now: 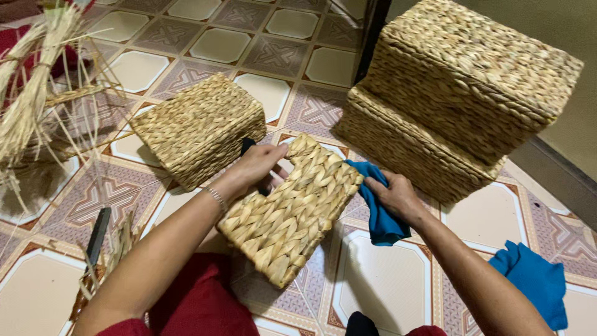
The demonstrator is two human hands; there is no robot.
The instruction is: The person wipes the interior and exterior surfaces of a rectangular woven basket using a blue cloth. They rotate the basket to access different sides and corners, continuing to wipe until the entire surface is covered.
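Note:
A small rectangular woven straw basket (292,214) lies tilted in front of me over my lap. My left hand (258,167) grips its upper left rim, with the fingers curled into the opening. My right hand (393,194) holds a blue cloth (379,218) bunched against the basket's right edge. A thin bracelet sits on my left wrist.
A second small woven basket (199,127) rests on the tiled floor at upper left. Two larger woven baskets (454,93) are stacked at upper right beside a wall. Another blue cloth (535,280) lies at lower right. Loose straw bundles (31,93) and a dark tool (97,233) lie left.

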